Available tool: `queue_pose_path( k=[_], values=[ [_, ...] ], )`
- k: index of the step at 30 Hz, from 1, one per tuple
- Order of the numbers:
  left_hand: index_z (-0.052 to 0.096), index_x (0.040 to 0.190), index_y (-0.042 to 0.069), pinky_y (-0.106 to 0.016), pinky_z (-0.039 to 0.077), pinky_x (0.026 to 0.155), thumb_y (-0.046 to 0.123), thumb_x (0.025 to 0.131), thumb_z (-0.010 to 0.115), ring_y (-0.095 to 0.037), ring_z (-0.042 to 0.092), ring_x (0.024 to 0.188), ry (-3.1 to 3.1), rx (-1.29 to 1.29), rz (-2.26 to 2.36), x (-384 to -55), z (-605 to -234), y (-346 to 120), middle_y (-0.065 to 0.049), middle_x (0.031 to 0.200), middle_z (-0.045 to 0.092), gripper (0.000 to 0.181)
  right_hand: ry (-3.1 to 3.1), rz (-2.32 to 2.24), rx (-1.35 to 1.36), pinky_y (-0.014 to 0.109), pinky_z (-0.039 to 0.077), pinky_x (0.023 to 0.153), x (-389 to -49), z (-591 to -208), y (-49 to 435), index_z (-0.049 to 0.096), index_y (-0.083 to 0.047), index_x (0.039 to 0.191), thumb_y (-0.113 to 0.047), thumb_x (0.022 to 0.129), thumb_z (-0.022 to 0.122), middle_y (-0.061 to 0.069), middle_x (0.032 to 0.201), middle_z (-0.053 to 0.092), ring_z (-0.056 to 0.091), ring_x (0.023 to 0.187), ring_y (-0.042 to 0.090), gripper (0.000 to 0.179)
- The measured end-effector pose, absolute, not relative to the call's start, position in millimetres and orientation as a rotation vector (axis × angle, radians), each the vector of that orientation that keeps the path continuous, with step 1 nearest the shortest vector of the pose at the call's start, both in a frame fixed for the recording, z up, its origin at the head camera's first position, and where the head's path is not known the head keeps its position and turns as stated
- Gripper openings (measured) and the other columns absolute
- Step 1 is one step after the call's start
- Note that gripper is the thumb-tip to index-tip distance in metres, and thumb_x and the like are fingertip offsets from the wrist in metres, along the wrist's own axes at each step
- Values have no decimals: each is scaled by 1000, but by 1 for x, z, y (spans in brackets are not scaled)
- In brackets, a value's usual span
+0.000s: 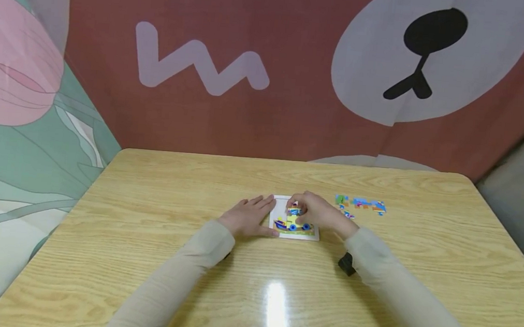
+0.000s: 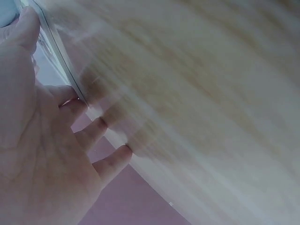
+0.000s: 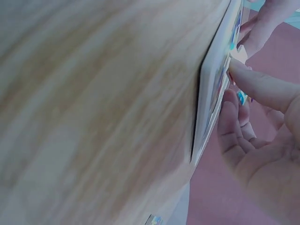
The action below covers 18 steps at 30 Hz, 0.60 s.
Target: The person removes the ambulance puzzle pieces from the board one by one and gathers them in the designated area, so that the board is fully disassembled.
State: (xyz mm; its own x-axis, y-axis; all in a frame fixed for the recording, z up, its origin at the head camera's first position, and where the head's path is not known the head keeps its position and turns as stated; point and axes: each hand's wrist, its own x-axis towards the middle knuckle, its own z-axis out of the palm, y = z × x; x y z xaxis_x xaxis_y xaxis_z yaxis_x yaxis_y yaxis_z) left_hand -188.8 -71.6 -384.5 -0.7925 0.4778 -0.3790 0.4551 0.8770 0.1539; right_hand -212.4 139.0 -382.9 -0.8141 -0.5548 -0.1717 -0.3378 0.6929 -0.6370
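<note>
A white-framed jigsaw board (image 1: 279, 205) lies on the wooden table, its lower part filled with pieces showing a yellow and blue vehicle picture. Spread along the board's left edge, my left hand (image 1: 251, 217) has straight fingers and its thumb on the lower left corner. In the left wrist view, the left fingertips (image 2: 124, 149) lie against the table beside the frame. Over the board's upper middle, my right hand (image 1: 318, 211) pinches a small jigsaw piece (image 3: 241, 97) between thumb and fingers. The right fingers partly hide that piece and the right side of the picture.
Several loose jigsaw pieces (image 1: 369, 204), blue, green and orange, lie on the table (image 1: 170, 192) to the right of the board. Under the right wrist shows a black wrist device (image 1: 346, 264). A printed cloth backdrop (image 1: 247, 120) stands behind the table's far edge.
</note>
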Motion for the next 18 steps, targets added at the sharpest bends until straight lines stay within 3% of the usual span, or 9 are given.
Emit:
queue_pose_path(
  k=[7, 13, 18],
  values=[
    [9, 155, 19, -47, 17, 122, 70, 88, 42, -22, 11, 151, 2635, 685, 66, -189, -386, -72, 5, 163, 5, 91, 2504, -947, -685, 28, 51, 72, -211, -383, 138, 64, -5, 115, 5, 83, 67, 15, 106, 63, 57, 86, 20, 33],
    [7, 155, 19, -46, 16, 122, 71, 88, 41, -21, 10, 151, 2625, 667, 56, -191, -388, -71, 6, 163, 3, 91, 2495, -989, -676, 29, 54, 75, -209, -384, 141, 63, -3, 121, 2, 92, 55, 18, 121, 64, 62, 91, 22, 30],
    [6, 155, 20, -46, 15, 123, 71, 88, 41, -20, 9, 151, 2620, 661, 59, -193, -388, -71, 7, 163, 1, 91, 2519, -1022, -651, 26, 52, 70, -211, -385, 146, 63, -4, 122, -2, 94, 53, 17, 111, 67, 62, 85, 18, 30]
  ],
)
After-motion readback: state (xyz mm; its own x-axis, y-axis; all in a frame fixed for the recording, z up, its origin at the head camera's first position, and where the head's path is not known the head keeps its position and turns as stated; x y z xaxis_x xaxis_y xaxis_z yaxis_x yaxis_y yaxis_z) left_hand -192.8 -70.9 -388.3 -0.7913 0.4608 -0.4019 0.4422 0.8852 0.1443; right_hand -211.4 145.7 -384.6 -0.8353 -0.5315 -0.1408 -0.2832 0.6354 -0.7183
